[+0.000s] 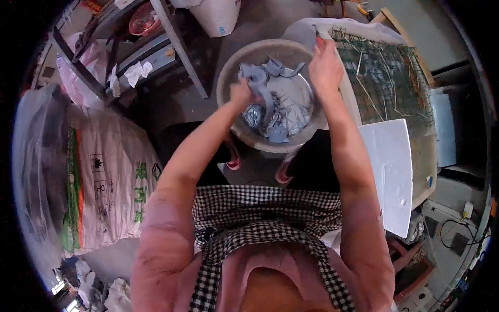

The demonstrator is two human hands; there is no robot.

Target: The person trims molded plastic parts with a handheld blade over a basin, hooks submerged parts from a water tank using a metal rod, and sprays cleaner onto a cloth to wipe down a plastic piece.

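My left hand [240, 93] is closed at the left side of a round basin [227, 67], its fingers on a grey curled strip [267, 99]. More grey pieces [278, 134] and thin scraps lie in the basin. My right hand [326, 67], over the basin's right rim, is wrapped round a small tool with a red handle [319, 42] and a dark tip pointing away from me.
A mesh-covered board [384, 78] stands right of the basin, with a white panel [392, 171] nearer me. Printed sacks [109, 182] fill the left side. A metal rack [179, 47] and a white sack [218, 18] are beyond.
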